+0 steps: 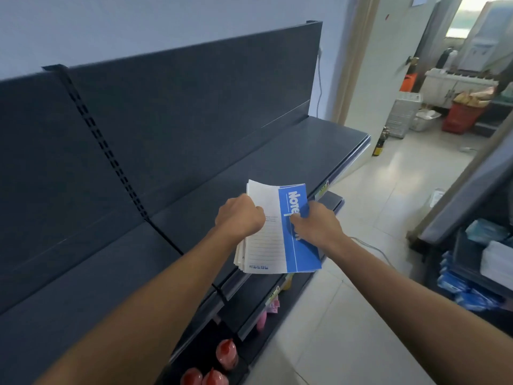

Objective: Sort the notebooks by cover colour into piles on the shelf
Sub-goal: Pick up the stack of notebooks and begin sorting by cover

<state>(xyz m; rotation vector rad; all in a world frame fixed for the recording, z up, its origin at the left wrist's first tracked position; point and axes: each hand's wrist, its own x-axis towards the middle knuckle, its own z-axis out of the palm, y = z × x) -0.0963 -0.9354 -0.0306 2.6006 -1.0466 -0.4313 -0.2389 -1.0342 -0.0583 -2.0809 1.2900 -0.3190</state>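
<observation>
While left hand [239, 215] grips stack of notebooks [273, 232] and right hand [316, 222] pinches blue cover — thin, floppy, slippery; better hold at spine edge — over shelf [291, 151].

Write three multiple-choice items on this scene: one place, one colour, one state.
1. Where is the stack of paper notebooks?
A. On the floor
B. Held over the dark grey metal shelf
C. In a basket
2. What colour is the top cover's band?
A. Blue
B. Red
C. Green
3. What is the right hand doing?
A. Hanging idle
B. Lying flat on the shelf
C. Pinching the top cover
Key: B, left hand and right hand grip it above the shelf; A, blue beside white; C, its fingers curl on the band.
</observation>
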